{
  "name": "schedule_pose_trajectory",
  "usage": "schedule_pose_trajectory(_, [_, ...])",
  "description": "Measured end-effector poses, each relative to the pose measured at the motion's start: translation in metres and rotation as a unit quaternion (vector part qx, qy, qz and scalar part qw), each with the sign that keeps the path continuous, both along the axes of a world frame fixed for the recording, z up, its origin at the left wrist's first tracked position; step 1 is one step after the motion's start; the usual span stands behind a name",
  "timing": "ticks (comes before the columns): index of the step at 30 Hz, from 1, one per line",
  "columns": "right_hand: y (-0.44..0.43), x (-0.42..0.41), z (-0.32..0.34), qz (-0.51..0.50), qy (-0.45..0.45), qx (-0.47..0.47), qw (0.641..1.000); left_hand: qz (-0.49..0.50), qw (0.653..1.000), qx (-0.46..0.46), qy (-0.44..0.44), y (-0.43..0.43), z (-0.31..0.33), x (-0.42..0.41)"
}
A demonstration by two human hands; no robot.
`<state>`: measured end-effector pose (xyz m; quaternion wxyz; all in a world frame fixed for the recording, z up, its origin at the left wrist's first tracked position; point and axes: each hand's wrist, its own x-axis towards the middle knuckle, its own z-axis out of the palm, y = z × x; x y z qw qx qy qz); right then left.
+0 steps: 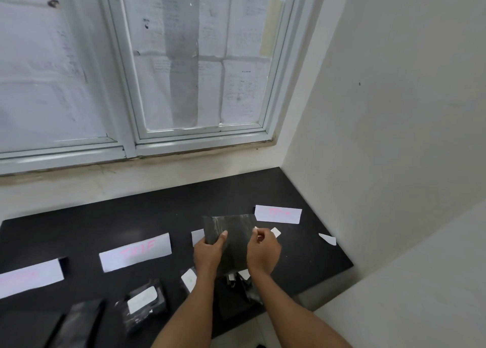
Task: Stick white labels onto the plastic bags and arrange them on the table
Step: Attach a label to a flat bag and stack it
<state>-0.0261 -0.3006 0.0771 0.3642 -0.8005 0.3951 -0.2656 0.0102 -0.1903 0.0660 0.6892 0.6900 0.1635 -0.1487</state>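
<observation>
head view: a black table point(105, 229) fills a corner under a white-framed window point(184, 58) whose panes are covered with paper sheets. a plain pale wall point(394, 111) closes the right side.

a dark, see-through plastic bag point(234, 229) is held up above the table's middle. it is flat and rectangular, with pale glare streaks near its upper left corner. its long axis runs away from the person, and its far edge points toward the window, tilted slightly.

the left hand point(209, 253) grips the bag's left edge, thumb on the front face. the right hand point(263, 253) is at the bag's right edge, fingertips pinched together on a small white label point(275, 232).

just behind and right of the bag lies a white paper sign point(278, 214) with pink writing. left of the bag lies a second sign point(135, 251), and far left a third sign point(29, 278). well right of the bag sits a white scrap point(328, 238). near and left of the bag lies a labelled bag point(143, 301), white sticker up. below the bag, between the forearms, is a heap of dark bags point(244, 284).
</observation>
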Motion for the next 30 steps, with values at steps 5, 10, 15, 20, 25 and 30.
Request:
schedule_pose_trajectory(5, [0.024,-0.006,-0.002,0.073,0.044,-0.056,0.995,-0.006,1.0,-0.013,0.005,0.016,0.005,-0.009])
schedule_pose_trajectory(10, [0.046,-0.011,-0.003,0.097,0.053,-0.099,0.989,-0.006,0.999,-0.045,0.006,0.027,0.009,-0.015])
schedule_pose_trajectory(15, [0.058,-0.016,-0.006,0.147,0.055,-0.161,0.974,-0.015,0.997,-0.069,0.013,0.038,0.008,-0.019])
schedule_pose_trajectory(20, [0.062,-0.018,-0.004,0.166,0.047,-0.152,0.973,-0.01,0.996,-0.081,0.021,0.044,0.013,-0.021])
schedule_pose_trajectory(25, [0.06,-0.019,-0.004,0.214,-0.003,-0.113,0.97,-0.002,0.996,-0.083,0.023,0.049,0.017,-0.021])
schedule_pose_trajectory(30, [0.045,-0.021,0.001,0.134,0.015,-0.106,0.985,-0.02,0.998,-0.061,0.029,0.057,0.02,-0.021])
